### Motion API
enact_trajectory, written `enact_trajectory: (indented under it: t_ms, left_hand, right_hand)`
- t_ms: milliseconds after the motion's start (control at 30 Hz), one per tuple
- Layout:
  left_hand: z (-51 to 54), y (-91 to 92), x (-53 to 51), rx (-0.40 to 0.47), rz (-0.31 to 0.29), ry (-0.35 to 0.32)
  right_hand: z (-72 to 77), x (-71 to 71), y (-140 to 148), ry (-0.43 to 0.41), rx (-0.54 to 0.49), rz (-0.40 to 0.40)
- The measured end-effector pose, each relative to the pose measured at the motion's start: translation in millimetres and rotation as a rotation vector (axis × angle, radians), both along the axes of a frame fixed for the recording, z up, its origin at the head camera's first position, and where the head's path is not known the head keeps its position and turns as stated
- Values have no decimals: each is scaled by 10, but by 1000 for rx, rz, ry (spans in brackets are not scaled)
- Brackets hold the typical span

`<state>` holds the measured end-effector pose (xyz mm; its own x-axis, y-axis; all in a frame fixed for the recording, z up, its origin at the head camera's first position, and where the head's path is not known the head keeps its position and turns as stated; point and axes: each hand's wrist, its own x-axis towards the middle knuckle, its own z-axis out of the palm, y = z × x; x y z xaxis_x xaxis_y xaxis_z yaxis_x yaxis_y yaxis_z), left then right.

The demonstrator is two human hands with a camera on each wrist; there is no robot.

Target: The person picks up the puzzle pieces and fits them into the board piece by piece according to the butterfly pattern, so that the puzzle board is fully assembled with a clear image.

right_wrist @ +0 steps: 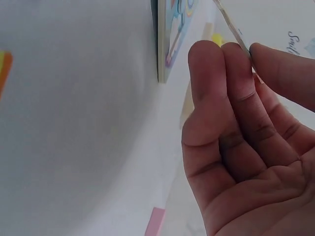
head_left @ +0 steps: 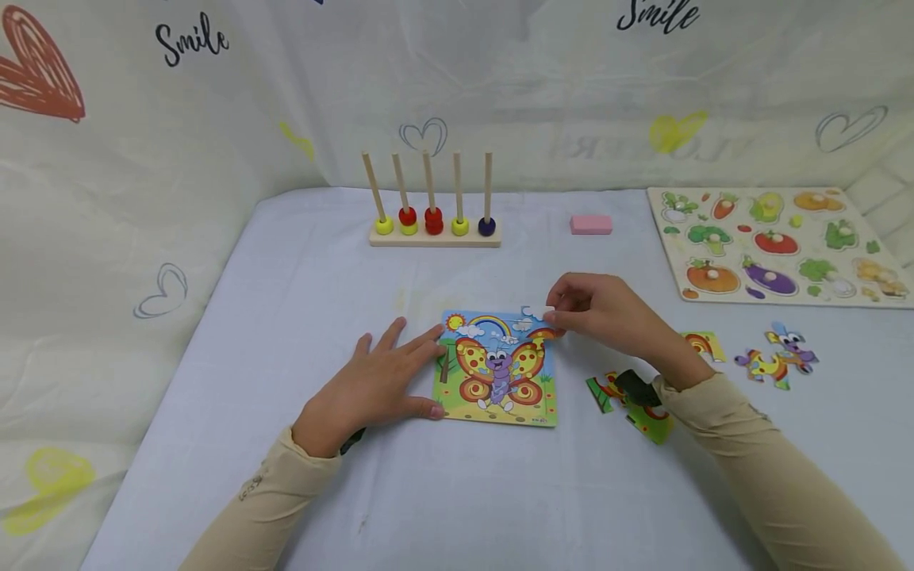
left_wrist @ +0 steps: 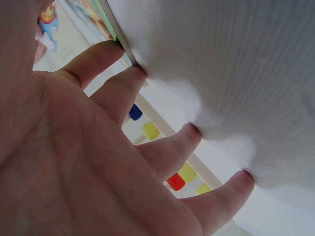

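Observation:
A square butterfly puzzle board [head_left: 500, 381] lies flat on the white-covered table. My right hand [head_left: 607, 313] pinches a thin puzzle piece [right_wrist: 232, 24] between thumb and fingers, at the board's top right corner. In the head view the piece looks partly white and blue, and the fingers cover some of it. My left hand [head_left: 378, 381] is spread out at the board's left side, its thumb and a finger touching the edge. The left wrist view shows the other fingertips [left_wrist: 241, 179] resting on the tabletop.
Loose puzzle pieces [head_left: 650, 424] lie right of the board, partly under the right wrist, with more pieces [head_left: 774, 365] farther right. At the back stand a bead-peg counter [head_left: 435, 236], a pink block [head_left: 591, 225] and a vegetable puzzle board [head_left: 778, 262].

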<state>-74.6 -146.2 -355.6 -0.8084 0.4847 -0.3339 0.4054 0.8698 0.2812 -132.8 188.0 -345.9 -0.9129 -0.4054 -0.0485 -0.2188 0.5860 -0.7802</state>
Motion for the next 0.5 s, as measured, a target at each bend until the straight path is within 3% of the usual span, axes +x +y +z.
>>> enact_trajectory:
  t_ms: [500]
  left_hand:
    - [-3, -13, -2, 1, -5, -2]
  right_hand:
    - [-75, -39, -147, 3, 68, 7]
